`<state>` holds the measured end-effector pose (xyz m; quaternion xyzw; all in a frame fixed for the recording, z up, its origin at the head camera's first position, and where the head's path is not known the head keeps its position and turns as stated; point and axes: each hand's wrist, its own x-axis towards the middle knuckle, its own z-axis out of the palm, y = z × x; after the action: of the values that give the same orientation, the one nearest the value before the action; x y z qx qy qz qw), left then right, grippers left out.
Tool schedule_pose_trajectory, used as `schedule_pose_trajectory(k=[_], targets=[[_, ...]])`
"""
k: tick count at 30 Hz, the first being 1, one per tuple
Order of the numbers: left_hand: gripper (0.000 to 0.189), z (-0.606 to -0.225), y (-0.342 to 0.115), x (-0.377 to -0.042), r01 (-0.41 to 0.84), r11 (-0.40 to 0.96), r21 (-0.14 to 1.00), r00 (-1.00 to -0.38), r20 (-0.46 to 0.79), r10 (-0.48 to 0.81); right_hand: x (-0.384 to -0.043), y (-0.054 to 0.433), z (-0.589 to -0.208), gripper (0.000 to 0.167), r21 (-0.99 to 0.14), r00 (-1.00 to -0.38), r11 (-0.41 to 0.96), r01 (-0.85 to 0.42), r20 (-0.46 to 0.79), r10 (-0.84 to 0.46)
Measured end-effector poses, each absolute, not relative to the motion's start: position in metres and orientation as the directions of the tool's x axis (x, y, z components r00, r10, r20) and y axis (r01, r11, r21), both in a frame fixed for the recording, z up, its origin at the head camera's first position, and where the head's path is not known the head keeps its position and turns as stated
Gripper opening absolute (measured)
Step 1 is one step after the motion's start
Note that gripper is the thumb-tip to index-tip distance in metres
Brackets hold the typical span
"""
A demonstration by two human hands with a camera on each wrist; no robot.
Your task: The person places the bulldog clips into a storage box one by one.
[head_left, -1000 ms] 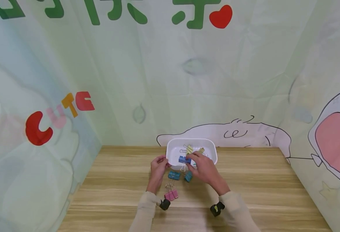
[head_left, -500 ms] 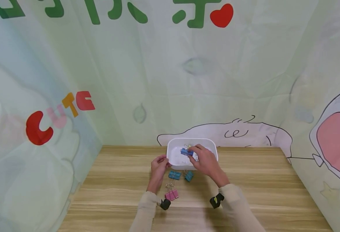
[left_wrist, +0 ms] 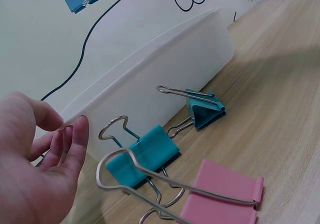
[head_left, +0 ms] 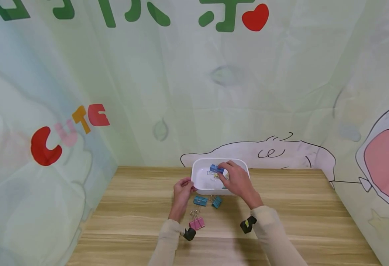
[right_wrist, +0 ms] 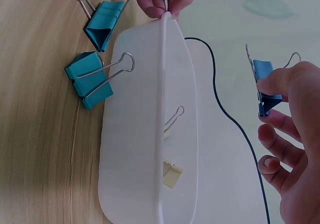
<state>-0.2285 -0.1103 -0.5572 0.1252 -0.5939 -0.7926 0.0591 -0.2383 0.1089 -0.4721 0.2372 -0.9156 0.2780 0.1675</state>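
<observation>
My right hand (head_left: 237,180) pinches a blue binder clip (right_wrist: 267,84) between thumb and fingers, holding it over the white plastic container (head_left: 206,192). At the container's near left corner, my left hand (head_left: 182,193) grips the rim with thumb and fingertips. Inside the container, a yellow binder clip (right_wrist: 172,174) and a wire handle show; my right hand hides part of the contents in the head view. Two teal binder clips (left_wrist: 142,156) lie on the table just in front of the container. Nearer me, beside my left wrist, is a pink binder clip (head_left: 197,223).
The wood-grain table (head_left: 300,214) carries everything. A printed fabric backdrop (head_left: 141,92) rises behind its far edge and along both sides. The container stands close to that far edge. Black camera mounts (head_left: 189,234) sit at both wrists.
My right hand has carried the blue binder clip from the container's near rim inward and farther back over it. My left hand keeps its grip on the rim; the clips on the table stay put.
</observation>
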Motion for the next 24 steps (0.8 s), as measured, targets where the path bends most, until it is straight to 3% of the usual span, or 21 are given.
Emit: schedule_pose_trajectory(k=[9,17,24], targets=[[0.032,-0.5562,-0.1109,-0.2285,-0.056,-0.289,0.956,-0.964,-0.127,-0.233,-0.2425,0.1082,-0.4732,0.021,-0.440,-0.839,0.735,-0.516,0.432,-0.331],[0.034,-0.5561,-0.1104,-0.2277,-0.054,-0.306,0.950,-0.967,-0.126,-0.221,-0.2414,0.1098,-0.4743,0.051,-0.441,-0.857,0.749,-0.494,0.391,-0.335],[0.033,-0.5483,-0.1112,-0.2240,-0.061,-0.294,0.954,-0.966,-0.130,-0.222,-0.2409,0.1109,-0.4736,0.055,-0.452,-0.868,0.751,-0.481,0.366,-0.335]])
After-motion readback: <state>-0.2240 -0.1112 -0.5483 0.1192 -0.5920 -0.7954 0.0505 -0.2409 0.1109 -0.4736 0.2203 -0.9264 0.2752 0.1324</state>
